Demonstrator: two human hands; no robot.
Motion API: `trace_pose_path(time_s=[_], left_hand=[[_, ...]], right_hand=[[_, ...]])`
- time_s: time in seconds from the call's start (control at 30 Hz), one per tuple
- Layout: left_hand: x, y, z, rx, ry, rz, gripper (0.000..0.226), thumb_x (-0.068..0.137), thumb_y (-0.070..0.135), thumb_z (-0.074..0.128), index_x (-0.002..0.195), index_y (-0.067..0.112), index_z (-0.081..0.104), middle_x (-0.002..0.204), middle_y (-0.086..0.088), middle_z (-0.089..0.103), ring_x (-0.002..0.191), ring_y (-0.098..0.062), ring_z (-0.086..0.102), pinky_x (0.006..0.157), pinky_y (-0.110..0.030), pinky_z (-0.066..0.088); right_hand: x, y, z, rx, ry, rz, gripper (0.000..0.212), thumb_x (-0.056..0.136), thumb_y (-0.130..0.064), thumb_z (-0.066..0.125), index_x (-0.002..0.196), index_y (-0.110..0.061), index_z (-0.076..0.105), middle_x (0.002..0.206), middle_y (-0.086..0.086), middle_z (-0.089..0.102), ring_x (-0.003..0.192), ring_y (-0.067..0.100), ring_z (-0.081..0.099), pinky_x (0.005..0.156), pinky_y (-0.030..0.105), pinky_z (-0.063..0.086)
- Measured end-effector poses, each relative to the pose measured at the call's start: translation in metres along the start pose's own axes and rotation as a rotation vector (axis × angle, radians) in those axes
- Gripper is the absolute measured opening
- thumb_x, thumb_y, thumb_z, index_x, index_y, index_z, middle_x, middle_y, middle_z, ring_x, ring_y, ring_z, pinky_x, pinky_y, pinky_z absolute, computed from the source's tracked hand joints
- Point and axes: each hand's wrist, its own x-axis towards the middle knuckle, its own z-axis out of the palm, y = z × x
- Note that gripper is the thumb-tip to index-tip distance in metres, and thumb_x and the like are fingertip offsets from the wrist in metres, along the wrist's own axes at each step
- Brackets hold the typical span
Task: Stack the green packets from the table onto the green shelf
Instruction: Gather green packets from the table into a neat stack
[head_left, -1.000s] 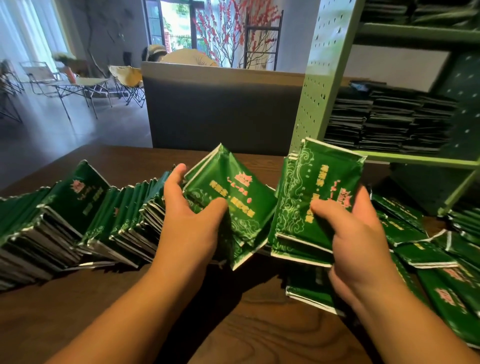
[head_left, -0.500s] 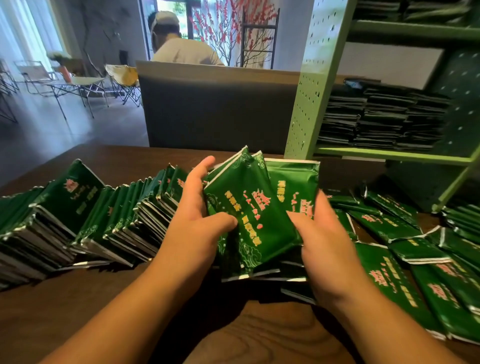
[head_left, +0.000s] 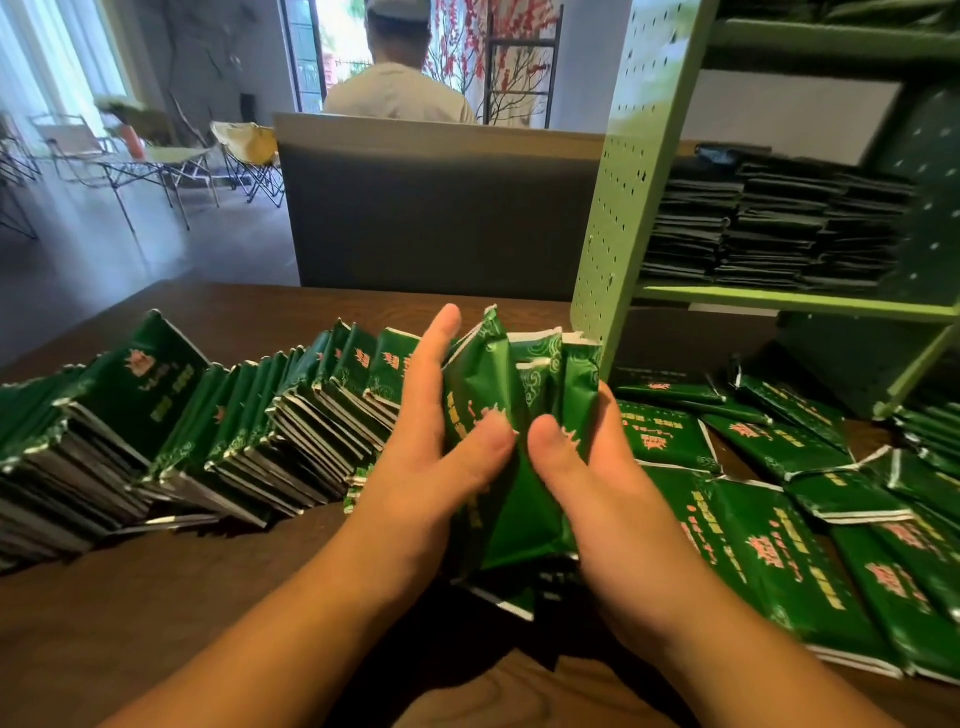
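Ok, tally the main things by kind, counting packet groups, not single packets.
Hands: 2, left hand, right hand
Green shelf: 1
Table: 1
Packet groups off the shelf: 3, leaning row, held bundle, loose spread
Total: 7

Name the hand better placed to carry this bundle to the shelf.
Right hand, probably: the shelf stands on its side. Both it and the left hand press the bundle between them.
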Motion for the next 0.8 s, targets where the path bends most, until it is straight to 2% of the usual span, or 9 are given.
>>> trace_pose_path(time_s=[0.03, 0.1, 0.2, 0.27, 0.33, 0.53, 0.63, 0.7, 0.8], left_hand=[[0.000, 0.001, 0.002, 0.028, 0.019, 0.009, 0.101, 0.067, 0.040, 0.080, 0.152, 0.040, 0.027, 0.126, 0.018, 0.069, 0.120, -0.011, 0.066, 0.091, -0.020, 0.054], [0.000, 0.001, 0.000, 0.082, 0.077, 0.040, 0.095, 0.064, 0.037, 0.077, 0.148, 0.036, 0.032, 0.116, 0.023, 0.071, 0.107, -0.003, 0.070, 0.081, -0.014, 0.054], [0.002, -0.002, -0.003, 0.090, 0.124, 0.048, 0.082, 0.065, 0.022, 0.081, 0.139, 0.030, 0.044, 0.108, 0.012, 0.075, 0.096, -0.011, 0.074, 0.073, -0.020, 0.058], [0.003, -0.002, -0.003, 0.053, 0.132, 0.025, 0.073, 0.067, 0.017, 0.080, 0.133, 0.026, 0.051, 0.108, 0.001, 0.075, 0.095, -0.020, 0.075, 0.072, -0.026, 0.059], [0.005, -0.003, -0.003, 0.073, 0.160, 0.029, 0.069, 0.068, 0.014, 0.080, 0.131, 0.027, 0.054, 0.110, 0.003, 0.075, 0.097, -0.019, 0.075, 0.074, -0.028, 0.060], [0.013, -0.001, -0.013, 0.220, 0.426, 0.067, 0.091, 0.069, 0.015, 0.088, 0.143, 0.043, 0.042, 0.129, 0.008, 0.064, 0.109, -0.015, 0.071, 0.095, -0.047, 0.057], [0.015, 0.001, -0.021, 0.401, 0.496, 0.129, 0.108, 0.070, 0.013, 0.090, 0.151, 0.046, 0.026, 0.150, 0.012, 0.045, 0.130, -0.011, 0.056, 0.110, -0.043, 0.047], [0.014, 0.004, -0.017, 0.500, 0.460, 0.168, 0.113, 0.071, 0.012, 0.089, 0.155, 0.044, 0.020, 0.147, 0.023, 0.044, 0.132, 0.004, 0.049, 0.112, -0.026, 0.043], [0.008, 0.002, -0.004, 0.519, 0.367, 0.177, 0.102, 0.078, 0.008, 0.082, 0.156, 0.036, 0.022, 0.114, 0.046, 0.058, 0.111, 0.022, 0.055, 0.089, 0.001, 0.042]], right_hand=[[0.000, -0.003, 0.000, -0.007, 0.023, -0.005, 0.064, 0.062, -0.077, 0.053, 0.123, -0.067, 0.038, 0.105, -0.043, 0.066, 0.098, -0.016, 0.064, 0.090, 0.019, 0.055], [0.003, 0.000, -0.002, -0.008, 0.064, 0.002, 0.083, 0.063, -0.089, 0.052, 0.139, -0.060, 0.035, 0.115, -0.033, 0.068, 0.108, -0.002, 0.067, 0.097, 0.035, 0.056], [0.009, 0.005, -0.006, 0.088, 0.145, 0.009, 0.055, 0.083, -0.058, 0.068, 0.133, -0.053, 0.047, 0.120, -0.016, 0.071, 0.110, 0.017, 0.071, 0.096, 0.051, 0.055], [0.013, 0.008, -0.010, 0.116, 0.212, -0.014, 0.060, 0.079, -0.048, 0.073, 0.134, -0.047, 0.049, 0.128, -0.010, 0.069, 0.115, 0.022, 0.069, 0.095, 0.055, 0.055], [0.013, 0.008, -0.012, 0.098, 0.272, -0.043, 0.082, 0.068, -0.058, 0.072, 0.143, -0.044, 0.042, 0.139, -0.009, 0.061, 0.124, 0.022, 0.063, 0.100, 0.057, 0.051], [0.016, -0.001, -0.023, 0.059, 0.463, -0.137, 0.091, 0.066, -0.063, 0.070, 0.147, -0.040, 0.036, 0.148, -0.008, 0.053, 0.135, 0.024, 0.054, 0.106, 0.063, 0.044], [0.014, -0.009, -0.024, -0.067, 0.540, -0.194, 0.092, 0.067, -0.065, 0.064, 0.148, -0.034, 0.034, 0.148, -0.005, 0.053, 0.134, 0.025, 0.054, 0.105, 0.059, 0.047], [0.012, -0.009, -0.024, -0.142, 0.555, -0.243, 0.084, 0.075, -0.059, 0.065, 0.149, -0.034, 0.033, 0.142, -0.009, 0.056, 0.128, 0.016, 0.058, 0.104, 0.052, 0.050], [0.007, -0.004, -0.022, -0.223, 0.527, -0.295, 0.066, 0.090, -0.035, 0.068, 0.147, -0.032, 0.036, 0.115, -0.033, 0.057, 0.104, -0.020, 0.056, 0.092, 0.014, 0.051]])
